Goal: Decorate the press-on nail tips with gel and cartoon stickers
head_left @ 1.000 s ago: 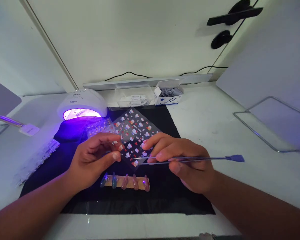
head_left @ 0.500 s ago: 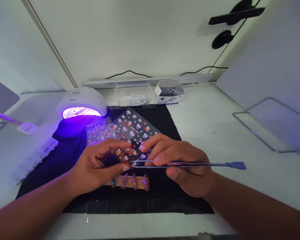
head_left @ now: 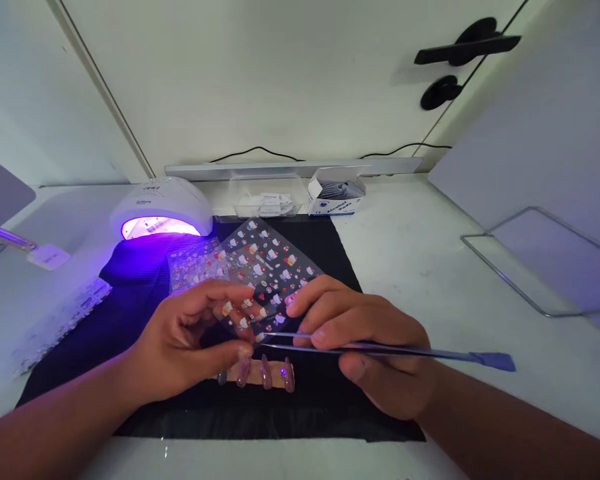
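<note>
1 pair tweezers; tips leftward; axis near-crosswise; right grip pinching it; left grip unclear

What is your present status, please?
Right hand holding tweezers, tips near lower corner of sticker sheet. Left hand partly behind sheet. Nail row partly hidden by that hand.

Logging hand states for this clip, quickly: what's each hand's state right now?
Left hand: partly curled, fingers behind the sticker sheet; firm grip cannot be told.
Right hand: closed, holding tweezers, tips slightly apart.
</note>
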`<state>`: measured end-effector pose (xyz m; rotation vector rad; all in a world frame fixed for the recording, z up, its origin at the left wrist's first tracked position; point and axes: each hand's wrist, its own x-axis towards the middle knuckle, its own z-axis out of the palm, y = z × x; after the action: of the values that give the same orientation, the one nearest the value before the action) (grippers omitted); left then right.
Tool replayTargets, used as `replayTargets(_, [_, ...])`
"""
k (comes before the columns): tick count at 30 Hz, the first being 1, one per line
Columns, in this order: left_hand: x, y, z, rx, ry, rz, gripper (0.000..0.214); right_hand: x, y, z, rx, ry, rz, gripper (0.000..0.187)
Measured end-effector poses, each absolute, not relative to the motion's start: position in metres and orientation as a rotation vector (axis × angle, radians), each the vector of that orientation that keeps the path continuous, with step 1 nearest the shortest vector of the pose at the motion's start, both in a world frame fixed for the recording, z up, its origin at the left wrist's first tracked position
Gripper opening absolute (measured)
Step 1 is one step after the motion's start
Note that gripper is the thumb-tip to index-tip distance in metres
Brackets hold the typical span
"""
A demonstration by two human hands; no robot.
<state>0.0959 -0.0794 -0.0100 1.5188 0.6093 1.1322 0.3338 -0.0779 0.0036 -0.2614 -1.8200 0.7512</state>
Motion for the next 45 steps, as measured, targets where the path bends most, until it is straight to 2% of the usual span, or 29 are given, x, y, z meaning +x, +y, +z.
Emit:
replayTargets(19, [0.095, -0.080, -0.009, 1.526, 0.646, 1.227, 0.044, 0.332, -0.083, 0.003, -0.250, -1.842, 0.713, 0.018])
replayTargets(35, [0.091, -0.082, -0.009, 1.851, 0.631, 1.175, 0.051, 0.332, -0.088, 0.005, -0.312, -1.889, 0.611, 0.017])
replayTargets(45, [0.095, -0.082, -0.006, 1.759, 0.774, 1.259, 0.041, 0.333, -0.089, 0.006, -0.318, -1.912, 0.632, 0.015])
